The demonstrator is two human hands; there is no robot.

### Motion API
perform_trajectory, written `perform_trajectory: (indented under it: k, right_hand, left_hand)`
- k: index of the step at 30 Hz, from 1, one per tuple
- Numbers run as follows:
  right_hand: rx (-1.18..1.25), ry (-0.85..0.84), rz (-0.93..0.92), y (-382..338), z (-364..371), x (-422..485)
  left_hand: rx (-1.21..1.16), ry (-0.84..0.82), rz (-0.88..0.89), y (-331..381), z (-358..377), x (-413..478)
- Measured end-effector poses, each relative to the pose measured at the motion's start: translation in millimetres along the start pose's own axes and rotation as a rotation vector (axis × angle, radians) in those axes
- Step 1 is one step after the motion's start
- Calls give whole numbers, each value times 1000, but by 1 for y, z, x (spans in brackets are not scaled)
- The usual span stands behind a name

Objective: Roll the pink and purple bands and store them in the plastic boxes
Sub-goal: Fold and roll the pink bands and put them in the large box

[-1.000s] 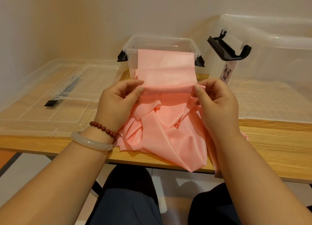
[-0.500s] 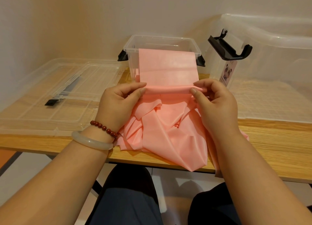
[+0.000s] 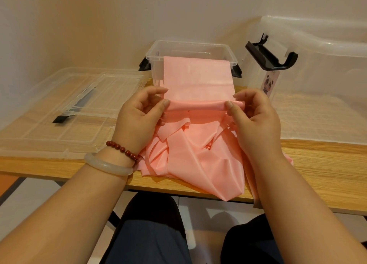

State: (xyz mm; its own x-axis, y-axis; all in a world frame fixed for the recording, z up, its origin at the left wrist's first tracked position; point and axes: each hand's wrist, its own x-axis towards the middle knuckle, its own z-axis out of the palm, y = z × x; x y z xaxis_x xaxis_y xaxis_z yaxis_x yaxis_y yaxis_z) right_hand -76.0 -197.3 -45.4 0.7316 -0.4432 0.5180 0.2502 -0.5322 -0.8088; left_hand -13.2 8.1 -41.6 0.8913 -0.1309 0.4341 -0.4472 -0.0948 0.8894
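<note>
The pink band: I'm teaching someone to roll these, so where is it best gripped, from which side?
Pinch the pink band at the two ends of its rolled edge, one hand from each side, as the left hand and right hand do. The roll lies crosswise, the sheet beyond it flat.

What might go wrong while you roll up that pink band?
The rolled edge of the pink stretchy band is pinched only at its ends by the left hand and right hand, so it may roll crooked or unwind. Its loose heap overhangs the wooden table and might slide off, perhaps tugging the small clear plastic box it drapes over.
</note>
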Motion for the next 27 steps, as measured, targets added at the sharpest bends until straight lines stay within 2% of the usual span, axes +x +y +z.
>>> perform_trajectory:
  k: [4,18,27]
  right_hand:
    - [22,-8,15,-2,0,-1]
    - [62,-42,78,3,1,1]
    - [79,-62,74,3,2,1]
  left_hand:
    - [-46,1,-37,2,0,-1]
    - [85,5,-14,1,-1,-1]
    - [38,-3,-18,1,0,-2]
